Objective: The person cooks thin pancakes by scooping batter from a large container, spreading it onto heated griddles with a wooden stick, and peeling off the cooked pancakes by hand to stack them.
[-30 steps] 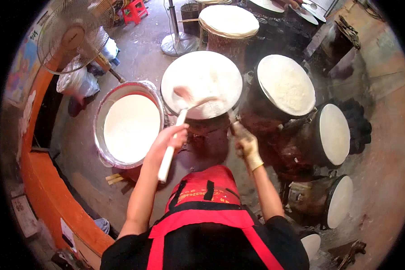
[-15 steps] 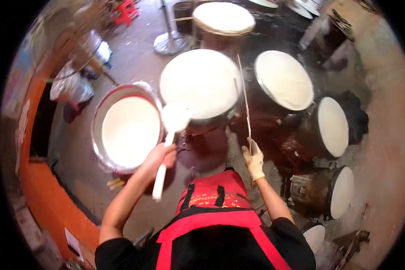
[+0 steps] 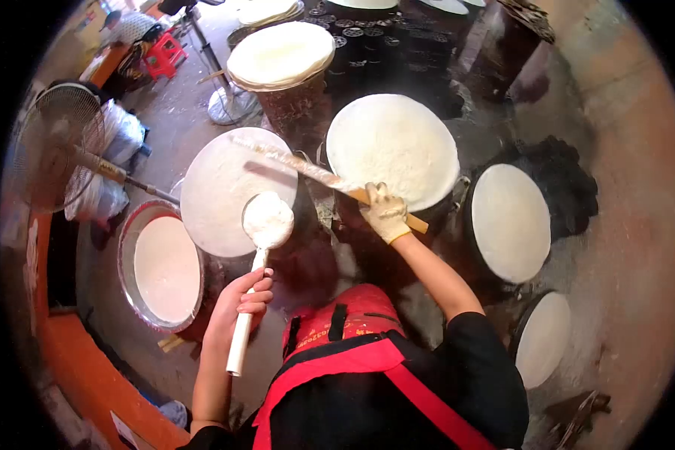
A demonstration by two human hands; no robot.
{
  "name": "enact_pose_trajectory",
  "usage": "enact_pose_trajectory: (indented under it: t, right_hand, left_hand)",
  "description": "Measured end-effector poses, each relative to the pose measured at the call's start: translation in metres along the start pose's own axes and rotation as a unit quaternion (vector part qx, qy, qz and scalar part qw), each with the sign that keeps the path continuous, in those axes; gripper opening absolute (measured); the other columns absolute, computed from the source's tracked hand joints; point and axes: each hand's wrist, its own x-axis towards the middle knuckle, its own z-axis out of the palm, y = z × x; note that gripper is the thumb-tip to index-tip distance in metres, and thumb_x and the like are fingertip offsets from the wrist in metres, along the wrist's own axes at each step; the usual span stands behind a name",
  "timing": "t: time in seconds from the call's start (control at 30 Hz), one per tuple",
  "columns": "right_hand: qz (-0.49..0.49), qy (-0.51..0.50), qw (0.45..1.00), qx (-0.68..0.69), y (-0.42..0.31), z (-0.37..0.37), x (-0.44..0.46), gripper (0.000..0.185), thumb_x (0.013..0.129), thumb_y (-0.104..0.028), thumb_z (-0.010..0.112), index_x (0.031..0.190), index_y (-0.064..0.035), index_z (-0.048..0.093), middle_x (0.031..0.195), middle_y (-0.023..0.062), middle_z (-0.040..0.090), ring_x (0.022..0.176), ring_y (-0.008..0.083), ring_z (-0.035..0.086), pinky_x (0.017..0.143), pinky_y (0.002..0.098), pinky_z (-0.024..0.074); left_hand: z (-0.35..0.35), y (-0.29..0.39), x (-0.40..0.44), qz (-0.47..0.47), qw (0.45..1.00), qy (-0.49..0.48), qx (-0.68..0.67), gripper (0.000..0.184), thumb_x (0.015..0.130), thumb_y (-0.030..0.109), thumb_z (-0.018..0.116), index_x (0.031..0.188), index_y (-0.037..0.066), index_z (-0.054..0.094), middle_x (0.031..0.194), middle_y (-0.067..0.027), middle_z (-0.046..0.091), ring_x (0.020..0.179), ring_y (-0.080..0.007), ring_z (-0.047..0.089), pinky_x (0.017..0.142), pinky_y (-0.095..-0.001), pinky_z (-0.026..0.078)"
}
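My bare left hand (image 3: 249, 297) grips the white handle of a ladle (image 3: 268, 220), whose round head is coated in pale batter. The ladle head overlaps the lower right of a round pan (image 3: 216, 196) covered with a thin pale layer. In its knit glove, my right hand (image 3: 386, 211) is closed on a long flat wooden stick (image 3: 319, 175), which reaches left over that pan. Behind the gloved hand lies another round pan (image 3: 392, 146) with a pale, slightly rough sheet on it. A metal pot (image 3: 128, 281) of pale batter (image 3: 166, 268) stands at the left.
Two more pale-topped round pans (image 3: 511, 223) (image 3: 544, 341) stand at the right. Stacked thin sheets (image 3: 280, 55) lie on a drum at the back. A fan (image 3: 60, 150), plastic bags (image 3: 120, 131) and a red stool (image 3: 163, 55) are at the left. A person (image 3: 131, 26) is at the far back left.
The view has shifted, so the pans and pot appear farther left. The stick, upright half a second ago, now slants left over the pan. The ladle is still in my left hand.
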Motion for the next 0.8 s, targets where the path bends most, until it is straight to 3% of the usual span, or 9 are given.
enact_pose_trajectory:
  t: [0.1, 0.13, 0.23, 0.27, 0.3, 0.47, 0.57, 0.7, 0.8]
  right_hand:
    - [-0.065, -0.024, 0.998, -0.008, 0.000, 0.013, 0.014, 0.042, 0.074, -0.038, 0.064, 0.104, -0.0140, 0.047, 0.102, 0.0106, 0.053, 0.076, 0.0249, 0.062, 0.062, 0.0361, 0.0506]
    - [-0.105, -0.013, 0.994, -0.024, 0.002, 0.009, 0.019, 0.026, 0.084, -0.030, 0.054, 0.099, -0.0097, 0.048, 0.103, 0.0107, 0.052, 0.066, 0.0199, 0.063, 0.054, 0.0314, 0.0516]
    - [-0.124, -0.019, 0.991, -0.042, 0.013, -0.016, 0.038, 0.020, 0.086, -0.026, 0.050, 0.095, -0.0083, 0.050, 0.100, 0.0090, 0.055, 0.062, 0.0161, 0.060, 0.049, 0.0298, 0.0504]
    - [-0.155, 0.049, 0.985, -0.065, 0.020, -0.036, 0.049, 0.023, 0.088, -0.027, 0.047, 0.095, -0.0063, 0.050, 0.092, 0.0083, 0.056, 0.057, 0.0134, 0.057, 0.044, 0.0284, 0.0482]
    - [-0.117, 0.055, 0.989, -0.075, 0.023, -0.050, 0.063, 0.024, 0.070, -0.023, 0.059, 0.090, -0.0111, 0.054, 0.088, 0.0082, 0.056, 0.064, 0.0244, 0.061, 0.054, 0.0379, 0.0479]
    - [-0.169, 0.132, 0.977, -0.022, 0.030, -0.145, 0.173, 0.011, 0.071, -0.018, 0.057, 0.073, -0.0106, 0.065, 0.076, 0.0103, 0.063, 0.071, 0.0272, 0.063, 0.065, 0.0390, 0.0514]
    - [-0.180, -0.041, 0.980, -0.073, -0.005, -0.219, 0.219, 0.019, 0.079, -0.017, 0.054, 0.083, -0.0069, 0.070, 0.085, 0.0173, 0.066, 0.078, 0.0271, 0.067, 0.071, 0.0375, 0.0540]
    - [-0.201, -0.031, 0.972, -0.118, -0.040, -0.253, 0.278, 0.022, 0.079, -0.019, 0.056, 0.091, -0.0052, 0.068, 0.093, 0.0181, 0.066, 0.083, 0.0305, 0.066, 0.075, 0.0393, 0.0527]
    - [-0.186, 0.028, 0.976, -0.110, -0.062, -0.274, 0.338, 0.023, 0.069, -0.020, 0.057, 0.082, -0.0055, 0.069, 0.087, 0.0203, 0.065, 0.078, 0.0347, 0.064, 0.076, 0.0407, 0.0505]
  left_hand:
    - [0.006, -0.013, 0.002, 0.012, 0.999, 0.015, -0.049, 0.015, 0.096, 0.011, 0.041, 0.100, -0.003, 0.043, 0.068, -0.0035, 0.038, 0.046, -0.0048, 0.032, 0.030, -0.0161, 0.028]
    - [0.009, -0.016, 0.001, 0.017, 0.998, 0.019, -0.054, 0.015, 0.096, 0.011, 0.041, 0.100, -0.003, 0.043, 0.068, -0.0035, 0.038, 0.046, -0.0049, 0.032, 0.030, -0.0161, 0.028]
    - [0.015, -0.017, 0.003, 0.020, 0.998, 0.001, -0.061, 0.015, 0.096, 0.011, 0.041, 0.100, -0.003, 0.044, 0.068, -0.0033, 0.038, 0.046, -0.0047, 0.032, 0.030, -0.0158, 0.028]
    - [0.018, -0.018, 0.003, 0.030, 0.998, 0.006, -0.056, 0.015, 0.096, 0.011, 0.042, 0.101, -0.003, 0.044, 0.068, -0.0032, 0.038, 0.046, -0.0046, 0.032, 0.030, -0.0157, 0.027]
    - [0.020, -0.019, 0.001, 0.038, 0.998, 0.013, -0.052, 0.015, 0.096, 0.011, 0.042, 0.101, -0.003, 0.044, 0.068, -0.0031, 0.038, 0.046, -0.0045, 0.032, 0.030, -0.0156, 0.027]
    - [0.024, -0.014, 0.001, 0.096, 0.995, -0.002, -0.010, 0.015, 0.096, 0.010, 0.042, 0.102, -0.003, 0.044, 0.068, -0.0027, 0.039, 0.046, -0.0038, 0.032, 0.031, -0.0150, 0.027]
    - [0.029, -0.003, 0.001, 0.113, 0.993, -0.017, -0.012, 0.014, 0.095, 0.010, 0.042, 0.102, -0.003, 0.044, 0.068, -0.0026, 0.039, 0.047, -0.0035, 0.032, 0.031, -0.0147, 0.027]
    - [0.032, 0.030, 0.003, 0.114, 0.993, -0.026, -0.020, 0.014, 0.095, 0.010, 0.043, 0.102, -0.003, 0.043, 0.069, -0.0024, 0.039, 0.047, -0.0031, 0.032, 0.032, -0.0145, 0.027]
    - [0.033, 0.070, 0.009, 0.122, 0.992, -0.020, 0.016, 0.013, 0.095, 0.009, 0.044, 0.101, -0.002, 0.043, 0.070, -0.0020, 0.040, 0.048, -0.0024, 0.032, 0.032, -0.0141, 0.026]
